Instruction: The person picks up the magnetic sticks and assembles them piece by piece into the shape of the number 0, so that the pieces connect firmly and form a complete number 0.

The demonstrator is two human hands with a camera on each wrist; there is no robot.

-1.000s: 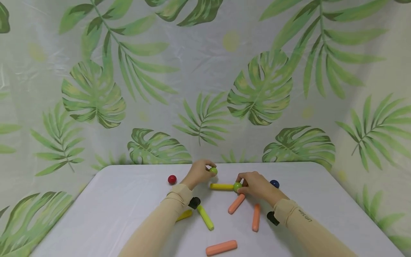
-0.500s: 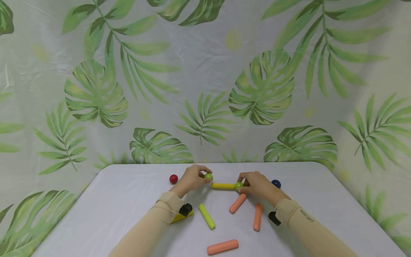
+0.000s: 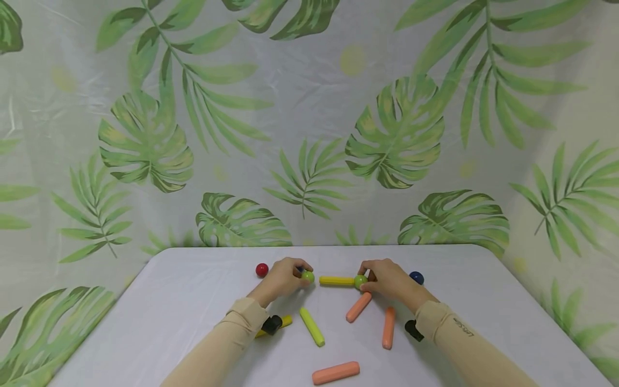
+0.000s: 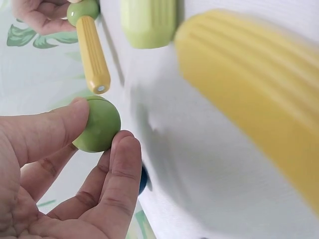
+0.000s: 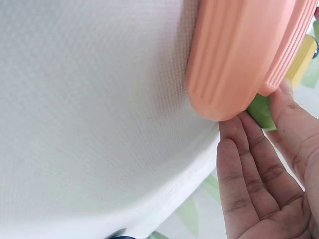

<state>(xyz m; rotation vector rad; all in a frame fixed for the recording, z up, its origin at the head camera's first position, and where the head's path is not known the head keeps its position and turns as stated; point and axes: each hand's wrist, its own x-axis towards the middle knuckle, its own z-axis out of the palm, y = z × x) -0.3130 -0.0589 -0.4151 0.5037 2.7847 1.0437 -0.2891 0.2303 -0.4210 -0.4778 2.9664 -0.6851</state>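
Bench: three ridged salmon sticks, two yellow ones, one lime one; one red ball, two blue ones. Left hand pinches a round green ball, right hand another against a yellow stick's end. Sleeve print's unreadable from here.

Ribbed yellow stick — green ball touching one end, second green ball near other.
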